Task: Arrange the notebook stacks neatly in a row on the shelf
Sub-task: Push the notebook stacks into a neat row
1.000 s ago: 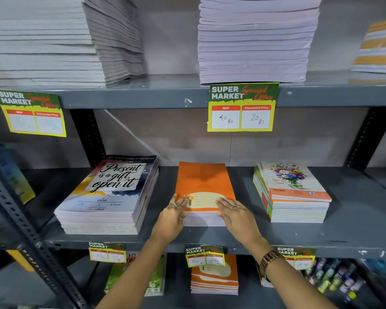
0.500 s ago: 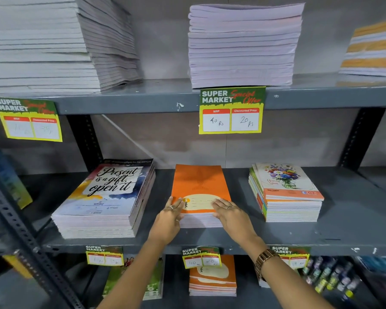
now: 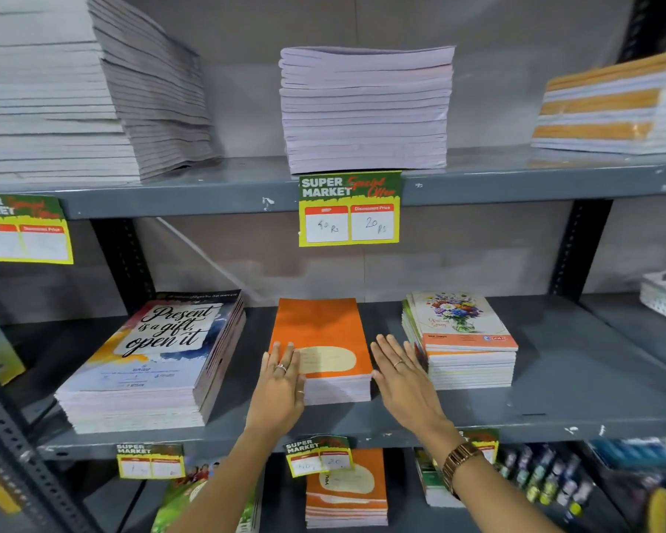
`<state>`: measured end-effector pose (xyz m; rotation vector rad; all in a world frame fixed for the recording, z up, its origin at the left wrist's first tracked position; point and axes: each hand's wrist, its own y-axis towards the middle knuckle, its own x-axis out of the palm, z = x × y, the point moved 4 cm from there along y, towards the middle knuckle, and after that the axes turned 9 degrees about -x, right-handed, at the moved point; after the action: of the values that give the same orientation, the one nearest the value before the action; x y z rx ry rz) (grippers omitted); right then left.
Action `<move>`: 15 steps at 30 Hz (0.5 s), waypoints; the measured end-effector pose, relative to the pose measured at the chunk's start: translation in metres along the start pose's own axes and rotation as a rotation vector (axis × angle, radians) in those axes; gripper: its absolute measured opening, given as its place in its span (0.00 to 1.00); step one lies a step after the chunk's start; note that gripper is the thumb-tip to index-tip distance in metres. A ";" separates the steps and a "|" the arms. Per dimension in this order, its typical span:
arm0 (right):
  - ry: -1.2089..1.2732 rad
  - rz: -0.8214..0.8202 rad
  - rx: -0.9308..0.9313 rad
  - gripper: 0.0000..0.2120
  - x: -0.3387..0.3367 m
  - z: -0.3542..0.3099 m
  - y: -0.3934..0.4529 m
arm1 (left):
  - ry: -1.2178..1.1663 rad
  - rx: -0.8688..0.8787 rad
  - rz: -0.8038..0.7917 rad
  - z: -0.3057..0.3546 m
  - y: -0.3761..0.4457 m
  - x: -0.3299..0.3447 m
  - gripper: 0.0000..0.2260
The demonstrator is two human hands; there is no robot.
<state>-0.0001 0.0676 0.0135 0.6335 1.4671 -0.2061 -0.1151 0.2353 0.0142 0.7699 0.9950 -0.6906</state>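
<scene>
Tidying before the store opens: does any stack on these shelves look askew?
Yes. On the top shelf, the grey notebook stack at the left leans and fans out sideways rather than standing square. On the middle shelf, the floral stack has lower books jutting out to its left.

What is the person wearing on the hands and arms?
Both forearms are bare, with no sleeves in view. The left hand wears rings on two fingers. The right hand wears one thin ring, and a brown-gold link watch sits on the right wrist.
</scene>
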 end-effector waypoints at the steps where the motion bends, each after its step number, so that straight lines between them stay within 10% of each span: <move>1: -0.012 -0.012 0.012 0.36 -0.004 0.007 -0.004 | -0.014 0.006 0.011 0.008 0.001 0.001 0.45; 11: -0.077 0.042 0.234 0.27 -0.032 0.108 -0.044 | -0.004 0.133 -0.009 0.107 0.020 0.023 0.51; 15: -0.040 0.126 0.271 0.32 -0.044 0.144 -0.060 | -0.040 0.136 -0.065 0.146 0.030 0.038 0.25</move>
<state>0.0884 -0.0665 0.0364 0.9330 1.3662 -0.3216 -0.0091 0.1260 0.0359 0.8421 0.9464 -0.8336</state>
